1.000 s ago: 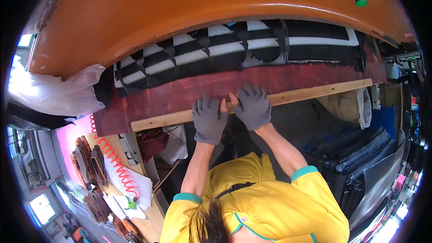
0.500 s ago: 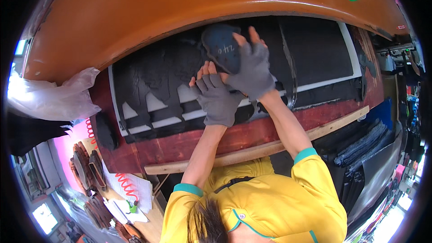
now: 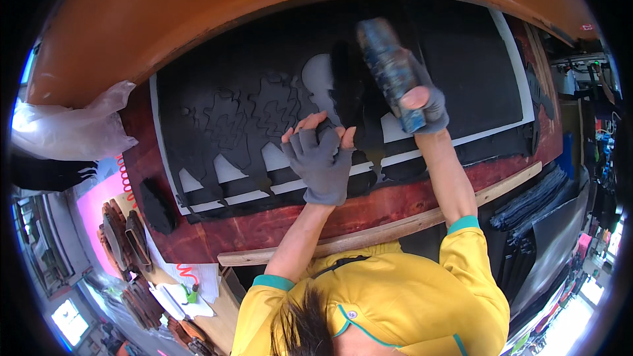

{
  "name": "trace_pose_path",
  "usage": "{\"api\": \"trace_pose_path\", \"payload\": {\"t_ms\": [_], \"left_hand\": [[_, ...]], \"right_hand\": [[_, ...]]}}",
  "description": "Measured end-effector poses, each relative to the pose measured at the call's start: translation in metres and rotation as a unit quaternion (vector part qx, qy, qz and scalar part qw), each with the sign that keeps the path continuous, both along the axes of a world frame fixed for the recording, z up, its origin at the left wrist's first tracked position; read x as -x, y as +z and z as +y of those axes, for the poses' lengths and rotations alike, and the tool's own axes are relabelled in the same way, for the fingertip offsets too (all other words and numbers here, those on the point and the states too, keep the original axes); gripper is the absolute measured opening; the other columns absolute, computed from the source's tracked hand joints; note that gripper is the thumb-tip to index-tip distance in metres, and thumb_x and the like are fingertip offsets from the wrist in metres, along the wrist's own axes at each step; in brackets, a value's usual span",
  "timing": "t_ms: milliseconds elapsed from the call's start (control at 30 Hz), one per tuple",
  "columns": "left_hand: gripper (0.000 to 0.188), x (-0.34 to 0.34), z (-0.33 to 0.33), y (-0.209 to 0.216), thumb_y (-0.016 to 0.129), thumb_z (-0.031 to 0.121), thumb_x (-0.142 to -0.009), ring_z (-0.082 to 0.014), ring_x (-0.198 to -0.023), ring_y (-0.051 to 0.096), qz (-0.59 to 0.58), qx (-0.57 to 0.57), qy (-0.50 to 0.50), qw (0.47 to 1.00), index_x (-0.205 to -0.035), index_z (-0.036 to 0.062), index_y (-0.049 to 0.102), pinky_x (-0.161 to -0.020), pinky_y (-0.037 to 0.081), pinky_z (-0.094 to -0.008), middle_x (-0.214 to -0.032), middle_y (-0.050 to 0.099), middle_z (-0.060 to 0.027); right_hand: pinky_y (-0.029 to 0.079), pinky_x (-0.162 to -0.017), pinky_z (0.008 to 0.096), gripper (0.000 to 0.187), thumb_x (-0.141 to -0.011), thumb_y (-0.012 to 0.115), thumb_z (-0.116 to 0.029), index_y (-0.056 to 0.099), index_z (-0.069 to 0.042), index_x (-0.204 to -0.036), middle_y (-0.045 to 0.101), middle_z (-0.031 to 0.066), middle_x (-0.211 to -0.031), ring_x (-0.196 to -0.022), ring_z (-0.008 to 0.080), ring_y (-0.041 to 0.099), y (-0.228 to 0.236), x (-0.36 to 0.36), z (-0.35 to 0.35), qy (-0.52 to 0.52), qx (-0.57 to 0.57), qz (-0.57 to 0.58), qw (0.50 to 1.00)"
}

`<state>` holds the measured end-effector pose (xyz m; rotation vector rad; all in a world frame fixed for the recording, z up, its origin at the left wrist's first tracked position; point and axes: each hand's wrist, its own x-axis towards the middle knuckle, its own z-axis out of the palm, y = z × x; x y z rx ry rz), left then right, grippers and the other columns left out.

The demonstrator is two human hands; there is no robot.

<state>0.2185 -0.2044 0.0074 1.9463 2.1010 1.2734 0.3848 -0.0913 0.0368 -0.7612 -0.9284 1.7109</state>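
Note:
My right hand (image 3: 428,104), in a grey fingerless glove, grips a blue, worn, sole-shaped cutting die (image 3: 388,66). The die is tilted up on its side above the black sheet (image 3: 461,72), its thick edge showing; it is blurred by motion. My left hand (image 3: 321,158), gloved likewise, rests on the sheet near its front edge, fingers stretched out and nothing in them. Beyond my left fingertips, a rounded gap (image 3: 318,79) in the sheet shows the white board beneath. Cut outlines (image 3: 227,122) mark the sheet to the left.
An orange machine beam (image 3: 264,0) spans the far side. Red wooden boarding (image 3: 277,217) and a pale wooden strip (image 3: 369,227) edge the work area nearest me. Crumpled clear plastic (image 3: 79,125) hangs left. More cutting dies (image 3: 122,237) stand on the left side table; stacked black sheets (image 3: 527,211) lie right.
My right hand has lifted the cutting die off the sheet and turned it on edge, moving it right. A white gap now shows where it lay. My left hand stays on the sheet.

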Motion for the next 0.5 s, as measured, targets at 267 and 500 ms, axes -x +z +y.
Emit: {"api": "trace_pose_path", "payload": {"t_ms": [267,500], "left_hand": [[0.036,-0.007,-0.005,-0.011,0.077,0.026,-0.079,-0.03,-0.111,0.056,-0.01,-0.016,0.012,1.0,-0.106,0.0094,0.061,-0.098,0.037,-0.0471,-0.119,0.058,-0.0093],[0.051,-0.006,-0.02,-0.016,0.067,0.038,-0.087,-0.0329,-0.125,0.05,0.137,0.012,-0.036,0.99,-0.123,0.0035,0.054,-0.103,0.033,-0.0508,-0.128,0.054,-0.0145]], "right_hand": [[0.043,-0.105,0.0438,0.094,-0.054,0.083,-0.02,0.047,-0.012,-0.14,0.027,0.0197,-0.152,-0.13,0.0393,0.045,0.014,-0.033,0.008,-0.028,-0.307,-0.568,0.763],[0.047,-0.099,0.0452,0.078,-0.073,0.082,-0.018,0.043,-0.007,-0.14,0.042,0.0262,-0.143,-0.123,0.0436,0.052,-0.019,-0.021,-0.048,-0.178,-0.284,-0.608,0.72]]}}
